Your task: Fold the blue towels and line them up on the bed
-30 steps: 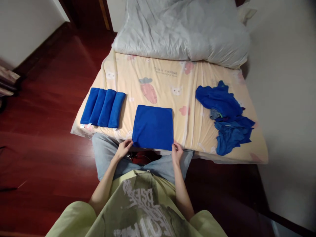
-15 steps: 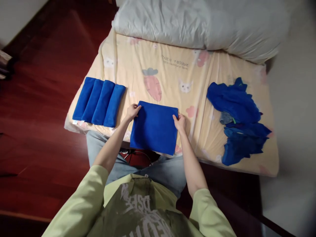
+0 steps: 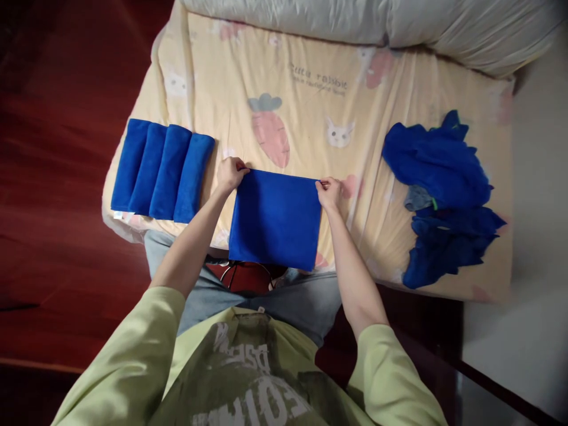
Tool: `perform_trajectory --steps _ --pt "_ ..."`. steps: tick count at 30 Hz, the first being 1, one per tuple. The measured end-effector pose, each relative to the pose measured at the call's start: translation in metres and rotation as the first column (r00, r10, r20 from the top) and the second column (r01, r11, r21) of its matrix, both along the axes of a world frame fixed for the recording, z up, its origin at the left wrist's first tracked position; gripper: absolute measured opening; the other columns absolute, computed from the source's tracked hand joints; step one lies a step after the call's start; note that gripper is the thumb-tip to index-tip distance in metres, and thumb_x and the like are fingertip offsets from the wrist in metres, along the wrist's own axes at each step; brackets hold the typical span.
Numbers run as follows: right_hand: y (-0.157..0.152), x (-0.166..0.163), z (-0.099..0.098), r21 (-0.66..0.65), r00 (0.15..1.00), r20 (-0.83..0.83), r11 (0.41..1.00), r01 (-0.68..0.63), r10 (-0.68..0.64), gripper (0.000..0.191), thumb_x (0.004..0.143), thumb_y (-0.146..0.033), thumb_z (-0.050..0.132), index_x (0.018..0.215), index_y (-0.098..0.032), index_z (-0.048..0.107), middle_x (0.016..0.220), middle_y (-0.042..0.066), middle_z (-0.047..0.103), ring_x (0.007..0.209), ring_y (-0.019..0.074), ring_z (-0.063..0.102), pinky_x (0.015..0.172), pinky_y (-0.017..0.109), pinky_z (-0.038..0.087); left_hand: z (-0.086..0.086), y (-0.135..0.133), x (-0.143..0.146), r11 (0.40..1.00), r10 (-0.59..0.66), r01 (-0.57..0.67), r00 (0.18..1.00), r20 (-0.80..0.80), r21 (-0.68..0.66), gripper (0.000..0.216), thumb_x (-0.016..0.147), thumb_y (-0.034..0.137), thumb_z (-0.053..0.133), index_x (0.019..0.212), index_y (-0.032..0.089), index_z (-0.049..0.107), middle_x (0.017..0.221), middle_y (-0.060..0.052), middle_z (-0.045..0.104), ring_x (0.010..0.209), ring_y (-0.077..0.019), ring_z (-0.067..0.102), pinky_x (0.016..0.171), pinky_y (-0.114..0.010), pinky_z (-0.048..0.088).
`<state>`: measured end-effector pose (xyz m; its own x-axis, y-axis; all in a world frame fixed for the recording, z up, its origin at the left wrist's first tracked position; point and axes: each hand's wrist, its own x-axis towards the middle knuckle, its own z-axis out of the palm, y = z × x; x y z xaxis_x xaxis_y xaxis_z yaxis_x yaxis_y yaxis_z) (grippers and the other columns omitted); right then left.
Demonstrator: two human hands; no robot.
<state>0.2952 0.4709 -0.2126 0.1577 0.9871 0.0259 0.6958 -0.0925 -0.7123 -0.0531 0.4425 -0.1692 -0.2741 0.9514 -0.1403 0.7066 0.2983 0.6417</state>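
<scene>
A flat blue cloth (image 3: 276,222), roughly square, lies at the front edge of the bed with its near side at the edge. My left hand (image 3: 232,173) pinches its far left corner. At the far right corner, my right hand (image 3: 329,193) has finger and thumb closed on the cloth. Left of it, several rolled or folded blue cloths (image 3: 162,171) lie side by side. A crumpled pile of blue cloths (image 3: 444,171) sits on the right, with a small grey piece (image 3: 418,198) among them.
The bed (image 3: 306,106) has a cream sheet printed with carrots and rabbits. A pale grey quilt (image 3: 288,21) is bunched along the far side. Dark red wooden floor (image 3: 62,207) shows on the left, and a pale wall (image 3: 539,236) stands on the right.
My view has tilted down and closer. Both hands still hold the far corners of the cloth, their grip now tighter at the corners; the cloth stays at the bed edge.
</scene>
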Motion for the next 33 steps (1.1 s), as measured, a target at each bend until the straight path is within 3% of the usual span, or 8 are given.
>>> perform_trajectory --steps 5,8,11,18,23,28,31,33 --pt "0.009 0.004 0.009 -0.122 0.993 -0.097 0.990 -0.075 0.063 0.025 0.081 -0.018 0.071 0.105 -0.011 0.071 0.089 0.010 0.074 0.078 0.0211 0.069 0.081 0.036 0.056 0.012 0.014 -0.012 0.976 -0.199 0.205 0.977 0.076 -0.079 0.007 0.072 0.017 0.076 0.080 0.016 0.076 0.070 -0.003 0.066 0.086 -0.0232 0.067 0.093 -0.036 0.050" --pt "0.013 0.012 0.013 -0.152 0.982 -0.056 0.971 -0.187 0.180 0.015 0.083 -0.021 0.072 0.096 -0.013 0.073 0.082 0.008 0.072 0.075 0.0215 0.067 0.082 0.038 0.056 0.017 0.026 -0.018 0.941 -0.295 0.304 0.952 0.083 -0.146 0.006 0.068 0.017 0.077 0.072 0.017 0.073 0.063 0.000 0.060 0.088 -0.0231 0.067 0.094 -0.036 0.049" --pt "0.018 0.020 0.014 -0.093 0.970 0.061 0.969 -0.228 0.234 0.010 0.084 -0.024 0.071 0.087 -0.015 0.073 0.084 0.009 0.071 0.077 0.0225 0.065 0.087 0.042 0.055 0.017 0.037 -0.023 0.930 -0.331 0.336 0.942 0.053 -0.148 0.007 0.070 0.022 0.076 0.075 0.018 0.073 0.067 0.000 0.060 0.093 -0.0232 0.067 0.098 -0.038 0.048" --pt "0.063 0.027 0.007 0.062 0.969 0.216 0.989 -0.134 0.117 0.027 0.098 -0.040 0.056 0.093 -0.017 0.070 0.094 0.014 0.067 0.098 0.0296 0.065 0.101 0.052 0.051 0.020 0.085 -0.012 0.965 -0.264 0.264 0.964 -0.012 0.005 0.021 0.083 0.029 0.069 0.101 0.019 0.075 0.104 -0.007 0.072 0.112 -0.0270 0.062 0.106 -0.040 0.045" --pt "0.098 0.015 -0.006 0.024 0.973 0.229 0.999 -0.043 0.036 0.046 0.105 -0.051 0.041 0.101 -0.015 0.068 0.113 0.019 0.062 0.115 0.0345 0.062 0.106 0.061 0.046 0.013 0.118 0.012 0.981 -0.180 0.183 0.982 -0.052 0.071 0.026 0.096 0.030 0.057 0.110 0.014 0.072 0.123 -0.009 0.066 0.124 -0.0278 0.056 0.109 -0.042 0.042" --pt "0.095 -0.001 -0.009 0.021 0.974 0.222 0.999 0.045 -0.049 0.047 0.109 -0.043 0.034 0.109 -0.012 0.068 0.125 0.025 0.058 0.124 0.0336 0.055 0.109 0.059 0.040 -0.013 0.118 0.026 0.994 -0.079 0.082 0.996 -0.039 0.070 0.034 0.097 0.035 0.055 0.125 0.022 0.067 0.141 -0.008 0.057 0.127 -0.0325 0.056 0.113 -0.046 0.041" --pt "0.080 -0.017 0.010 0.056 0.966 0.257 0.998 -0.041 0.025 0.049 0.111 -0.038 0.026 0.132 -0.011 0.060 0.144 0.027 0.049 0.141 0.0321 0.040 0.116 0.058 0.031 -0.012 0.107 0.038 0.986 -0.091 0.099 0.994 -0.062 0.138 0.047 0.098 0.030 0.045 0.144 0.030 0.056 0.160 -0.004 0.042 0.136 -0.0350 0.051 0.117 -0.052 0.037" --pt "0.066 -0.035 0.026 0.093 0.939 0.320 0.983 -0.161 0.124 0.049 0.111 -0.036 0.025 0.147 -0.013 0.050 0.156 0.024 0.041 0.149 0.0308 0.029 0.120 0.059 0.025 -0.008 0.096 0.051 0.958 -0.204 0.220 0.974 -0.102 0.184 0.053 0.096 0.029 0.042 0.148 0.030 0.053 0.167 -0.002 0.033 0.149 -0.0349 0.037 0.124 -0.053 0.028"
